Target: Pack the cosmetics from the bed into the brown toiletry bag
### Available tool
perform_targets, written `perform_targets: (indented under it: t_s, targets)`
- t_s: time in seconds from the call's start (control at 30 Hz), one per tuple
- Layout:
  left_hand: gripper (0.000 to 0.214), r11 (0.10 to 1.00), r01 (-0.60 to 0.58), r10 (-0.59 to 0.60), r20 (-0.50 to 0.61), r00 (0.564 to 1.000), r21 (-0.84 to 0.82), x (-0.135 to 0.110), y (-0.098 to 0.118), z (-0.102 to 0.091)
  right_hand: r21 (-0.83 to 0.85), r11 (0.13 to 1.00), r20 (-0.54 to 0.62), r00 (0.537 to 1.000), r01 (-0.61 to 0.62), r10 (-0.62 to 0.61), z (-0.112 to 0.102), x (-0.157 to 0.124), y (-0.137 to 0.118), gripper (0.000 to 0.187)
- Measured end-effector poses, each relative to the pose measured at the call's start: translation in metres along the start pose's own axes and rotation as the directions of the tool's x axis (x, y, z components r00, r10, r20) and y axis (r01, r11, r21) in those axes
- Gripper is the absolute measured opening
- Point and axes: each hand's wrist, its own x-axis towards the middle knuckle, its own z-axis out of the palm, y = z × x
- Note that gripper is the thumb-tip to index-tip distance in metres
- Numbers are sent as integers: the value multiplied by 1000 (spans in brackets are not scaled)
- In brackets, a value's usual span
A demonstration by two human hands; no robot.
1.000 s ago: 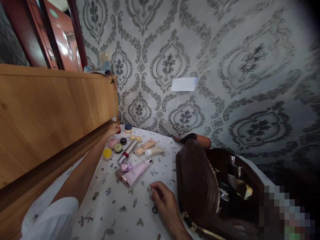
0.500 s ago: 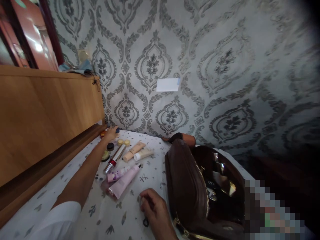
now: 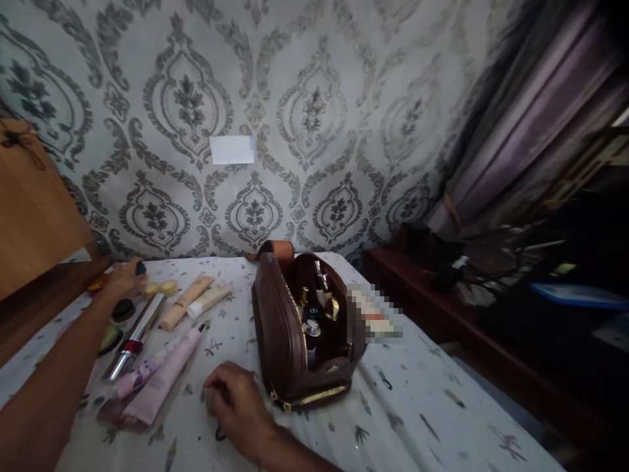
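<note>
My left hand [image 3: 122, 278] far out, fingers on blue-lidded jar [image 3: 141, 267], grip unclear. My right hand [image 3: 236, 403] curled on sheet [image 3: 417, 406], contents unclear. Just right of it, open brown pouch [image 3: 282, 328], small bottles [image 3: 322, 305] upright inside.

The left hand [image 3: 120, 280] covers most of a small blue-capped jar [image 3: 141, 267]. The right hand [image 3: 236, 401] curls over something too small to tell. A pixelated patch [image 3: 376, 314] hides what lies right of the brown bag [image 3: 280, 328].

Small jar [image 3: 140, 267] with dark blue cap, far left on patterned sheet [image 3: 417, 393]. Tiny black loop [image 3: 219, 434], lying flat near brown pouch [image 3: 282, 328].
</note>
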Motion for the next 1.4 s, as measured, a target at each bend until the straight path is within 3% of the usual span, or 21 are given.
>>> perform_targets:
  t_s: [0.13,0.2,0.27,0.37,0.47,0.63,0.73,0.83,0.93,1.13,1.27,1.4]
  targets:
    - [50,992,121,-119,-57,991,45,-15,9,-12,0,1000,-1,1000,-9,9,-1,-1,-2,27]
    - [52,983,184,-182,-118,976,5,-22,14,-22,-15,1000,0,1000,-12,12,-1,0,-3,27]
    - [51,980,173,-186,-151,971,-97,-32,21,-32,-32,999,0,1000,-18,18,-1,0,-3,27]
    - [54,923,14,-54,-93,994,-384,-53,32,-43,-37,999,-10,1000,-29,29,1,-1,-2,27]
    - [62,767,-106,120,-21,993,-633,-88,43,-45,-21,999,-22,999,-30,29,1,-2,-3,27]
    - [62,690,-181,323,74,944,-700,-167,61,-49,78,995,-2,999,-54,54,-4,-3,-3,38]
    - [57,630,-301,521,103,847,-716,-208,73,-58,198,979,45,998,-57,49,-6,-2,-2,55]
    - [52,595,-356,567,62,822,-720,-231,85,-60,340,939,31,999,-44,35,-4,1,-1,67]
    - [52,549,-367,585,31,810,-751,-241,91,-50,456,890,6,1000,-23,23,-2,4,-5,71]
    - [57,458,-243,430,-26,902,-855,-259,101,-22,565,824,-46,999,37,-13,-6,7,-12,54]
    - [62,245,-80,418,31,908,-966,-264,100,-9,639,757,118,990,-137,79,-9,9,-10,49]
    - [58,9,73,427,70,901,-997,-261,93,1,673,713,179,978,-198,103,-11,11,-10,51]
